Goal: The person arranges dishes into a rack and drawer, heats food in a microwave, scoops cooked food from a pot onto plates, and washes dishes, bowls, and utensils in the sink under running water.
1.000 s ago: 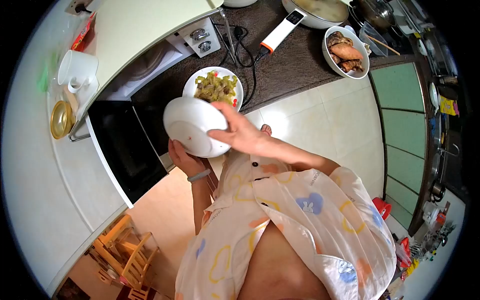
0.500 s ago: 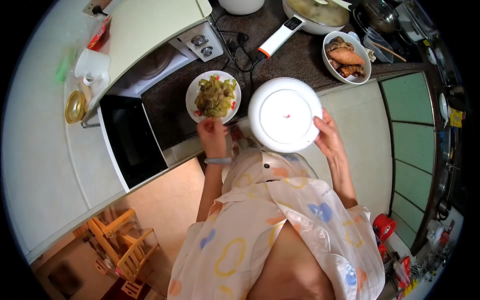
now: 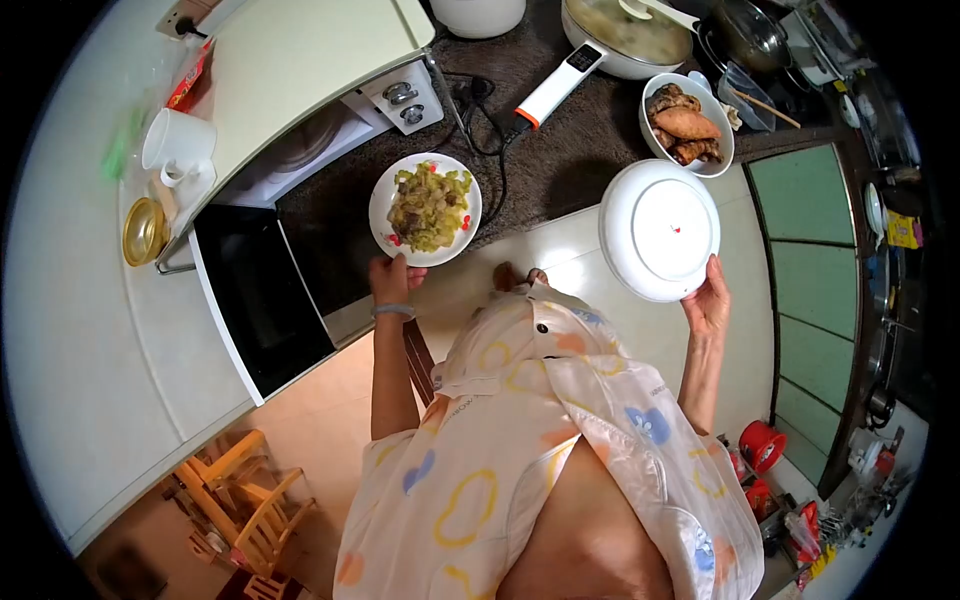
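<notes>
On the dark counter, before the open microwave, sits a white plate with red decorations [image 3: 466,238] and chopped greenish-yellow food [image 3: 430,207] on it. My left hand [image 3: 395,281] is at the plate's near rim, thumb at the edge and fingers curled beneath it. Off to the right, my right hand [image 3: 708,301] grips an upturned white plate [image 3: 662,232] by its lower edge. Its round base faces me and carries a small red mark. This plate hangs in front of the counter, just below the bowl of browned food [image 3: 722,112].
The microwave [image 3: 315,80] has its dark door [image 3: 262,290] swung open at left. A pan [image 3: 628,45] with a lid and a white handle stands at the back. Black cords [image 3: 487,125] lie on the counter. Wooden chairs [image 3: 262,500] stand low at left.
My right hand has carried the upturned plate to the right, away from the plate of food. My left hand has shifted left and down, from over the food plate's edge to its near rim.
</notes>
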Available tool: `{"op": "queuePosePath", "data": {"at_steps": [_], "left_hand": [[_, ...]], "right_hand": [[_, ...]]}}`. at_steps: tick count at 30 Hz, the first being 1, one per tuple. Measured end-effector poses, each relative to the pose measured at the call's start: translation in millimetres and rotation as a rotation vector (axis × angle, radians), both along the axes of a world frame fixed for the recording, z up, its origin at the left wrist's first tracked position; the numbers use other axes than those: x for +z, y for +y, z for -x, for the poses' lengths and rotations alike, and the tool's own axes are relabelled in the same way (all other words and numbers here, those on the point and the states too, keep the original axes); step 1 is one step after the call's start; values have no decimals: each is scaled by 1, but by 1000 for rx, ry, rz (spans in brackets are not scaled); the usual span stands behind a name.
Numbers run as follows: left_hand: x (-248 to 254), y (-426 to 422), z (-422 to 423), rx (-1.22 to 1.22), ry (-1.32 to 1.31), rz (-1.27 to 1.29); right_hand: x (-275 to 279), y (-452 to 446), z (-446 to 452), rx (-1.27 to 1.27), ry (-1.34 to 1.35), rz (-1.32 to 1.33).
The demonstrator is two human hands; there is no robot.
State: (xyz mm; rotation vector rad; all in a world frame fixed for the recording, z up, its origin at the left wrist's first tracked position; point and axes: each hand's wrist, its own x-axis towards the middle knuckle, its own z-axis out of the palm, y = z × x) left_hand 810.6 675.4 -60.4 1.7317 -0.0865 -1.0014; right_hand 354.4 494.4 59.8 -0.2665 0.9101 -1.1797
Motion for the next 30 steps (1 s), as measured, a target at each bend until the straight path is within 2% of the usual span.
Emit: {"op": "queuePosePath", "data": {"at_steps": [4, 7, 8, 13, 17, 22, 24, 25, 28, 30], "left_hand": [[17, -3, -7, -92, 102, -17], [-1, -2, -16, -107, 82, 0], [-2, -5, -14, -21, 84, 65], [-2, 3, -18, -55, 53, 199], [47, 11, -6, -81, -11, 202], [97, 10, 14, -185, -1, 117], [93, 2, 29, -228, 39, 161], [95, -4, 38, -301, 37, 101], [92, -34, 72, -431, 50, 210], [86, -58, 98, -425, 144, 208]], "right_hand": [[7, -4, -5, -37, 49, -26], [15, -5, -9, -75, 83, -16], [15, -4, -12, -68, 81, -5], [12, -5, -10, -132, 73, -9], [31, -2, -20, -152, 79, 15], [13, -3, 1, -200, 80, 23], [7, -6, 12, -194, 79, 39], [7, -10, 18, -190, 73, 38], [9, -19, 30, -192, 60, 44], [12, -26, 41, -205, 56, 54]]}}
